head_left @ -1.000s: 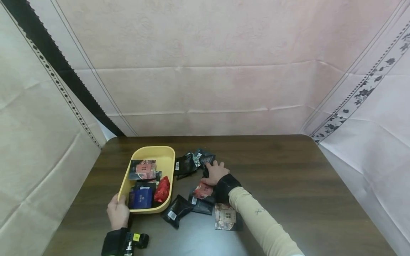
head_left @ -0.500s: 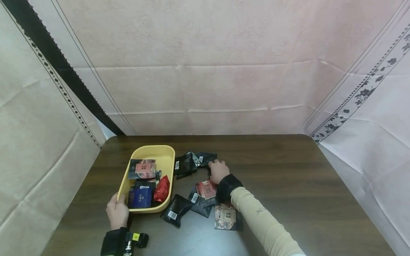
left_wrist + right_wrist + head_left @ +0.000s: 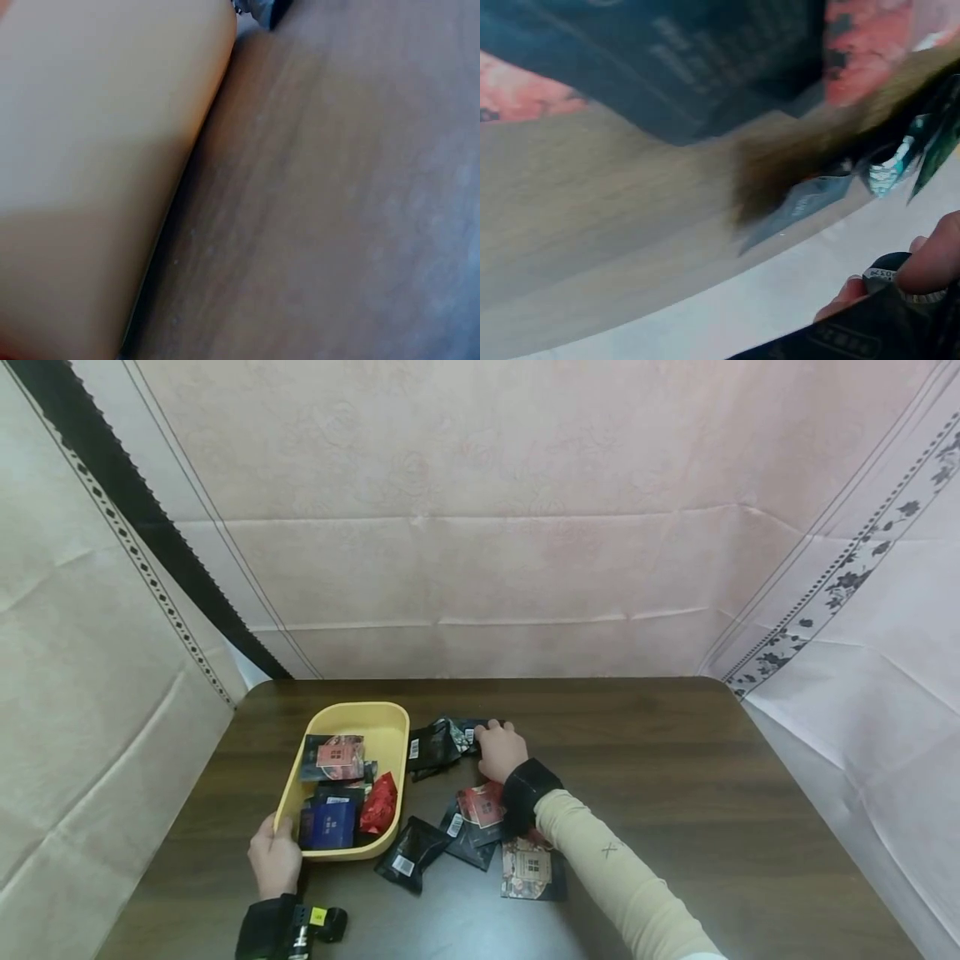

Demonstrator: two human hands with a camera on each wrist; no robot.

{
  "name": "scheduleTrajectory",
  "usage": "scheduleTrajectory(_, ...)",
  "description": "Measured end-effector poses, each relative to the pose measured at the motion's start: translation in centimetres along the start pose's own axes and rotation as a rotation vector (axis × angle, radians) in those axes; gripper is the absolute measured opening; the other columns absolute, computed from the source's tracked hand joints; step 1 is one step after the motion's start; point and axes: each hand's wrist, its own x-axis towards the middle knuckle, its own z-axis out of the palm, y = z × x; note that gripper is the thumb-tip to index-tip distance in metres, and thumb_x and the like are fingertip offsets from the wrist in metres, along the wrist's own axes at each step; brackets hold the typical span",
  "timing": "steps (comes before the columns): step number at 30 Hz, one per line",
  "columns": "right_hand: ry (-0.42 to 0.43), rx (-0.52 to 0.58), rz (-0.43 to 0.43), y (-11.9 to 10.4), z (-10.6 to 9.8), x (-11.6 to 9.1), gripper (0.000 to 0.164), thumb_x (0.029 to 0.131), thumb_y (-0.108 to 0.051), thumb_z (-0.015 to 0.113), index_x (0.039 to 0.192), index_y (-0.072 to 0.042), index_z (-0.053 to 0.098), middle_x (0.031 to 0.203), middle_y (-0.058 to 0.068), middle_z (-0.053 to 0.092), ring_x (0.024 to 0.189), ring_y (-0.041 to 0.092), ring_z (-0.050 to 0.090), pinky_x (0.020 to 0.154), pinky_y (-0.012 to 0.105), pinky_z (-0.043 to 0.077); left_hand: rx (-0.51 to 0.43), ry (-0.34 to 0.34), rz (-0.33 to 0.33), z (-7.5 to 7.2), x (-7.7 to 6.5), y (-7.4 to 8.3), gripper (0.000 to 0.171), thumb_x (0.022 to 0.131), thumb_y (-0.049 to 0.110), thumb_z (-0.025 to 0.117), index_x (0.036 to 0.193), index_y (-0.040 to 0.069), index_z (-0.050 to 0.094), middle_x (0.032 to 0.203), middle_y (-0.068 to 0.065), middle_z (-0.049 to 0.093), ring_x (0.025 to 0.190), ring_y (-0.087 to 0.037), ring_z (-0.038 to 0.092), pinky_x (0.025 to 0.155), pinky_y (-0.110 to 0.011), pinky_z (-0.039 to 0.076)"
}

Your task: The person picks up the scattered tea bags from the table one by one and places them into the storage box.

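Note:
My left hand (image 3: pixel 275 858) grips the near-left rim of a yellow tray (image 3: pixel 389 727), whose pale outer wall (image 3: pixel 97 112) fills the left of the left wrist view. Inside lie a blue packet (image 3: pixel 334 825), a crumpled red packet (image 3: pixel 379 804) and a dark packet with a pink label (image 3: pixel 341 757). Right of the tray, my right hand (image 3: pixel 501 750) is over the far end of the packet pile. In the right wrist view its thumb and fingers pinch a black packet (image 3: pixel 840 334); much of that packet is out of frame.
Black packets (image 3: pixel 431 747) lie against the tray's right side. A black packet with a white label (image 3: pixel 412 853), a red-labelled packet (image 3: pixel 482 806) and a beige-labelled packet (image 3: pixel 528 868) lie nearer. The brown table (image 3: pixel 675 777) ends at a cloth backdrop (image 3: pixel 480 593).
My right hand has moved away from me, off the red-labelled packet, then slightly left over the far packets. The red-labelled packet has turned and is more uncovered. My left hand and the tray stay put.

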Motion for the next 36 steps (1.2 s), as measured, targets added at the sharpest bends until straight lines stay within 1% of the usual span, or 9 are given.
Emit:
scheduleTrajectory(7, 0.017, -0.021, -0.047, -1.7, -0.4, 0.5, 0.04, 0.074, -0.017, 0.066, 0.113, -0.01, 0.06, 0.102, 0.01, 0.057, 0.086, 0.028, 0.052, 0.058, 0.038, 0.049, 0.007, -0.013, -0.045, 0.0, 0.2, -0.2, 0.041, 0.097, 0.014, 0.026, 0.125, -0.012, 0.044, 0.126, -0.033, 0.044, 0.117, -0.043, 0.038, 0.096, -0.057, 0.027)
scheduleTrajectory(16, 0.05, -0.042, -0.1, -4.6, -1.5, 1.2, 0.038, 0.072, -0.016, 0.067, 0.11, -0.012, 0.062, 0.098, 0.007, 0.058, 0.083, 0.024, 0.054, 0.055, 0.034, 0.049, 0.017, -0.013, -0.04, 0.2, 0.2, -0.1, 0.041, 0.098, 0.013, 0.026, 0.126, -0.012, 0.043, 0.126, -0.033, 0.044, 0.116, -0.045, 0.039, 0.094, -0.057, 0.029)
scheduleTrajectory(21, 0.051, -0.007, -0.135, -6.1, -1.9, 1.6, 0.037, 0.073, -0.014, 0.066, 0.11, -0.011, 0.062, 0.098, 0.007, 0.058, 0.082, 0.024, 0.054, 0.057, 0.033, 0.049, -0.002, -0.016, -0.045, 0.3, 0.1, 0.1, 0.04, 0.098, 0.013, 0.027, 0.125, -0.011, 0.043, 0.126, -0.032, 0.044, 0.116, -0.044, 0.04, 0.095, -0.057, 0.029)
scheduleTrajectory(23, 0.07, 0.009, -0.154, -6.6, -2.0, 1.7, 0.034, 0.071, -0.012, 0.065, 0.105, -0.009, 0.063, 0.093, 0.008, 0.058, 0.079, 0.024, 0.054, 0.056, 0.032, 0.049, -0.01, -0.019, -0.046, 0.3, 0.1, 0.2, 0.04, 0.098, 0.013, 0.027, 0.125, -0.011, 0.044, 0.126, -0.032, 0.044, 0.116, -0.043, 0.04, 0.095, -0.056, 0.029)
scheduleTrajectory(26, 0.062, 0.018, -0.166, -7.2, -1.9, 2.0, 0.033, 0.07, -0.012, 0.066, 0.103, -0.01, 0.063, 0.09, 0.007, 0.058, 0.079, 0.023, 0.054, 0.056, 0.033, 0.049, -0.014, -0.018, -0.044, 0.3, 0.2, 0.1, 0.04, 0.097, 0.013, 0.028, 0.125, -0.011, 0.044, 0.126, -0.032, 0.044, 0.116, -0.043, 0.04, 0.095, -0.056, 0.029)
scheduleTrajectory(28, 0.047, 0.004, -0.171, -7.8, -2.0, 2.1, 0.033, 0.072, -0.014, 0.066, 0.105, -0.011, 0.063, 0.091, 0.007, 0.058, 0.08, 0.023, 0.054, 0.058, 0.033, 0.05, -0.005, -0.008, -0.039, 0.4, 0.4, -0.4, 0.04, 0.098, 0.014, 0.028, 0.125, -0.01, 0.044, 0.125, -0.031, 0.046, 0.115, -0.042, 0.041, 0.094, -0.056, 0.03)
scheduleTrajectory(32, 0.012, -0.028, -0.181, -9.2, -2.2, 2.4, 0.036, 0.076, -0.021, 0.067, 0.111, -0.013, 0.061, 0.095, 0.006, 0.057, 0.082, 0.022, 0.052, 0.061, 0.033, 0.049, 0.022, 0.021, -0.018, 0.8, 1.6, -2.5, 0.042, 0.098, 0.018, 0.029, 0.125, -0.008, 0.046, 0.123, -0.029, 0.048, 0.112, -0.04, 0.044, 0.093, -0.055, 0.031)
scheduleTrajectory(34, 0.006, -0.049, -0.198, -9.9, -2.3, 2.6, 0.04, 0.076, -0.026, 0.068, 0.113, -0.014, 0.061, 0.097, 0.005, 0.057, 0.082, 0.021, 0.052, 0.061, 0.032, 0.049, 0.03, 0.031, -0.006, 1.0, 2.1, -3.5, 0.042, 0.098, 0.02, 0.029, 0.125, -0.007, 0.047, 0.122, -0.027, 0.05, 0.111, -0.038, 0.045, 0.093, -0.054, 0.031)
scheduleTrajectory(36, 0.002, -0.068, -0.225, -10.8, -2.4, 2.9, 0.043, 0.074, -0.029, 0.069, 0.114, -0.015, 0.06, 0.099, 0.005, 0.056, 0.085, 0.02, 0.051, 0.061, 0.032, 0.049, 0.032, 0.024, 0.004, 1.1, 2.4, -4.0, 0.043, 0.098, 0.021, 0.03, 0.126, -0.008, 0.046, 0.123, -0.029, 0.049, 0.112, -0.039, 0.044, 0.093, -0.055, 0.031)
